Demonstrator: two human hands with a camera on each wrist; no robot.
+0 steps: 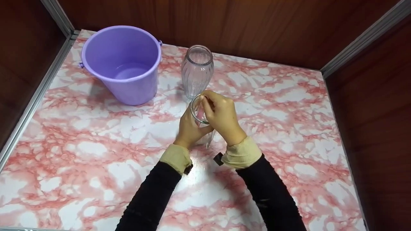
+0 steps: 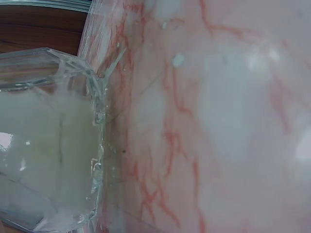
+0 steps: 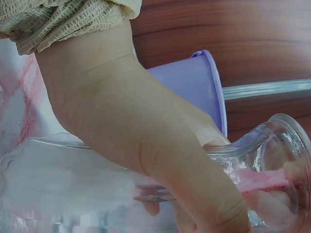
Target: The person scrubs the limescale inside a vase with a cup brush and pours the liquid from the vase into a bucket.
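In the head view my left hand (image 1: 189, 128) grips a clear glass vase (image 3: 73, 174) around its body, with its round mouth facing up. My right hand (image 1: 223, 115) is at the mouth, thumb and fingers pinching a slim pink handle (image 3: 260, 179) that reaches down inside the neck. A thin metal-looking stem (image 3: 153, 198) shows through the glass; its lower end is hidden. The vase's thick base (image 2: 97, 145) appears in the left wrist view. Just beyond the hands a second ribbed glass vase (image 1: 197, 73) stands upright.
A purple bucket (image 1: 138, 89) stands at the back left, with what looks like a little water in it. Dark wood-grain panels (image 1: 224, 25) with metal edge strips enclose the red-and-white marbled table (image 1: 96, 173) at the back and sides.
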